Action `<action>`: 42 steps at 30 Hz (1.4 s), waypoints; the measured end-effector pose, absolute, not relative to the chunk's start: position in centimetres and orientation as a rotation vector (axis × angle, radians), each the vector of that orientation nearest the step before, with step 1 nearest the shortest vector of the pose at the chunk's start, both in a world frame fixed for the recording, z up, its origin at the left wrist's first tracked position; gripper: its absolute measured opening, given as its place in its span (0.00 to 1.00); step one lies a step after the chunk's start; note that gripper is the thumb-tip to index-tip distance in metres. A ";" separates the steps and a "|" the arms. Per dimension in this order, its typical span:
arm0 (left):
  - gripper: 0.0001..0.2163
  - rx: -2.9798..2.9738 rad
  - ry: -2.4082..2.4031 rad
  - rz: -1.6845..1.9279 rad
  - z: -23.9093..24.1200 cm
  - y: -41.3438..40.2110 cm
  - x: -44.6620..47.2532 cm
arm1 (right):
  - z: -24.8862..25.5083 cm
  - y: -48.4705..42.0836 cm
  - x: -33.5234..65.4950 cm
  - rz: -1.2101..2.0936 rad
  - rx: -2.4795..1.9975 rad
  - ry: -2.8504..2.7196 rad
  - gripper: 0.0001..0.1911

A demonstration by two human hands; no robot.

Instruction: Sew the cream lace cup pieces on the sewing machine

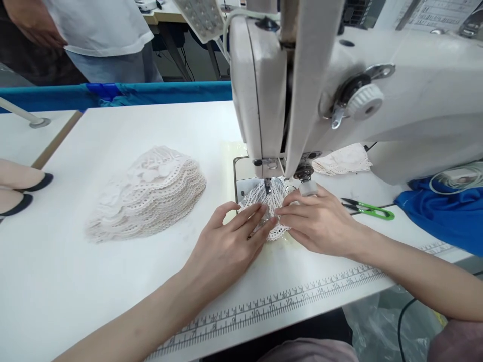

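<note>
A white lace piece (278, 232) lies under the presser foot (267, 186) of the sewing machine (260, 90). My left hand (230, 241) rests on its left side, fingers stretched out and the thumb apart. From the right, my right hand (324, 221) has its fingers close together on the lace edge; its thumb is hidden beneath. Parts of the lace are covered by both hands. Left of the machine is a stack of scalloped lace pieces (151, 196). Green-handled thread snips (370, 208) lie just right of my right hand.
More lace (343, 160) lies behind the needle area, under the machine arm. Blue cloth (445, 216) is bunched at the right. A printed ruler (264, 311) runs along the front table edge. Another person's fingers (22, 188) show at the left; a person in white stands behind.
</note>
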State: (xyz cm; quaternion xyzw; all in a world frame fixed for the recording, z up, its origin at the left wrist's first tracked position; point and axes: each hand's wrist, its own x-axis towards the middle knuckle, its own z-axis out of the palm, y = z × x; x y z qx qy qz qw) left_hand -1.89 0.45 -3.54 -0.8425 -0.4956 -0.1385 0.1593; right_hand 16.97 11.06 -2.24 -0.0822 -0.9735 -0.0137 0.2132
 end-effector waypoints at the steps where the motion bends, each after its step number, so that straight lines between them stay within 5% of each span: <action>1: 0.12 -2.411 -1.421 -0.398 -3.5 0.5 -1.9 | -2.2 11.1 16.9 -0.039 -0.227 -2.698 0.13; 27: 0.13 -2.385 -1.524 -0.520 -4.0 3.5 -3.0 | -4.1 13.3 16.3 -0.236 -0.335 -2.623 0.13; 42: 0.15 -2.518 -2.188 -1.117 -3.3 4.8 -3.4 | -3.6 12.9 15.4 0.321 -0.730 -2.526 0.10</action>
